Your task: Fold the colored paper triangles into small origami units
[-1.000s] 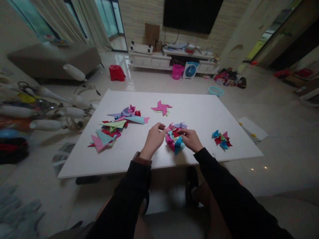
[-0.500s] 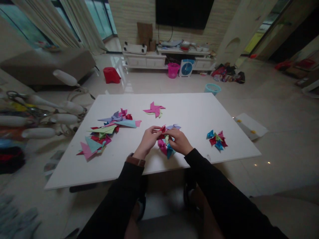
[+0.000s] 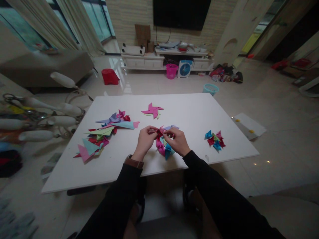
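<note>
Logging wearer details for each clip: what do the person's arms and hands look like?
Both sleeves are long and black. A brown band, possibly a watch strap, circles the left wrist. The left hand and right hand wear no gloves.

Your table (image 3: 189, 109) has a smooth, low-sheen white top. The red folded piece (image 3: 159, 133) you hold is creased paper. You have matt paper in the pile (image 3: 101, 131) near the surface's left edge and the pinwheel (image 3: 152, 110) near its far edge; creased paper in the cluster (image 3: 215, 140) toward the near right corner. Your sleeves (image 3: 214, 179): matt cloth.
</note>
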Tool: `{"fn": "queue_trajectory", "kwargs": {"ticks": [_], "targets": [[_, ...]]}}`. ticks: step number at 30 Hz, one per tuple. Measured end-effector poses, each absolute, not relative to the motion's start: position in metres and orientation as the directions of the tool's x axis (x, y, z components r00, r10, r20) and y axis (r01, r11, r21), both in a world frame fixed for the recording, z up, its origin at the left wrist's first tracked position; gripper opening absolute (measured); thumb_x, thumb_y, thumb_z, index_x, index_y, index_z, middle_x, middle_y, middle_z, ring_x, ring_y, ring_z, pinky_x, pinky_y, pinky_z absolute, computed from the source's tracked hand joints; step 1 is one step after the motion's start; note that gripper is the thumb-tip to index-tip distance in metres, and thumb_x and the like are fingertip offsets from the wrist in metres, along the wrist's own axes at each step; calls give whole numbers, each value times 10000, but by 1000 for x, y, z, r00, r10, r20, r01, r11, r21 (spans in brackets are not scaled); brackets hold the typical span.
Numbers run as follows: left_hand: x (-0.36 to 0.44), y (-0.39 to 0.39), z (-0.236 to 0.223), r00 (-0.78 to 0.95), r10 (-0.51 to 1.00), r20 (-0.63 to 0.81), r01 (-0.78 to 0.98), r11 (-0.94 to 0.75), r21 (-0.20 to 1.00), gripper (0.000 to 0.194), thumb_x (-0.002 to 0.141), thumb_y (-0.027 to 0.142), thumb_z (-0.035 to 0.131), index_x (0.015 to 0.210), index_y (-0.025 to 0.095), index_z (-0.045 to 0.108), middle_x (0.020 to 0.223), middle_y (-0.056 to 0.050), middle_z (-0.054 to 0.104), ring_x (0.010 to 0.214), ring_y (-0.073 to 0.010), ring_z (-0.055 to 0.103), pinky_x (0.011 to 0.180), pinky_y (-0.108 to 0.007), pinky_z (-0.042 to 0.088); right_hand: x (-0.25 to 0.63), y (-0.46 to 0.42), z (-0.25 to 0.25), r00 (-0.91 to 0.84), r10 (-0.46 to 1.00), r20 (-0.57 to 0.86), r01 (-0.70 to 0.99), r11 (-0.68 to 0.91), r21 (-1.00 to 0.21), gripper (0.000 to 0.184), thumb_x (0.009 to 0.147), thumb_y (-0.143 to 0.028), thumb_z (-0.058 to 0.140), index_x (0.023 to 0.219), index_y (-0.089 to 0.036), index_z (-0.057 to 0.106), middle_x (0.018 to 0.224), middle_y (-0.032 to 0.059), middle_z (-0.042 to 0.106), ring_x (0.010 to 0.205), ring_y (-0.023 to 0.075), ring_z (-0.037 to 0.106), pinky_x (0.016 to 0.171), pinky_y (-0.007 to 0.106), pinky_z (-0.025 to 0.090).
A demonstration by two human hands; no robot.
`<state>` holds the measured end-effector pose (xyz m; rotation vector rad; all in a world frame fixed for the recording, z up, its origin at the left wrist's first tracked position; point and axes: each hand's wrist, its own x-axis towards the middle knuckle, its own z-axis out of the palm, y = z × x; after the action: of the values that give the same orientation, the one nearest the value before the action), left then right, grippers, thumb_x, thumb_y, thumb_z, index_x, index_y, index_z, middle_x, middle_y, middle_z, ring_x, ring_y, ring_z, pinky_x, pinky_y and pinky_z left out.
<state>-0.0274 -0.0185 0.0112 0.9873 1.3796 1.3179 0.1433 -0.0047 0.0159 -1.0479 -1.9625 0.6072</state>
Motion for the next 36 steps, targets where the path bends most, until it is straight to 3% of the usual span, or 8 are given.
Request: {"fn": "queue_trajectory", "kwargs": {"ticks": [9,21,32,36], "targets": [[-20,-14,5,-248,968,37,197,13,980,121,735,193,645,836,154,697,807,-53,729,722,-162,687,678,-273,561,132,-1,5,-356,854,380,503,517,-692,88,853,-240,731,780,-200,702,728,10,673,698,156,590,682,278,426],[-21,-30,12,-235,972,-19,52,32,998,212,709,235,735,888,160,651,868,-55,721,774,-168,694,735,-301,577,133,-7,6,-222,885,409,513,462,-723,101,872,-216,655,779,-193,686,723,10,668,643,144,580,647,268,423],[-13,-11,10,-181,983,3,89,13,996,266,685,234,755,916,142,660,851,-70,728,788,-186,699,750,-314,571,141,10,4,-187,917,354,558,395,-730,108,853,-233,654,753,-205,685,701,-12,657,631,130,562,651,256,415],[-3,-8,9,-169,986,-2,108,20,994,399,660,267,795,1010,147,644,935,-78,721,788,-180,694,738,-309,567,157,15,2,-196,908,369,583,411,-701,122,850,-198,628,743,-198,685,713,-5,665,658,131,574,666,249,418]]}}
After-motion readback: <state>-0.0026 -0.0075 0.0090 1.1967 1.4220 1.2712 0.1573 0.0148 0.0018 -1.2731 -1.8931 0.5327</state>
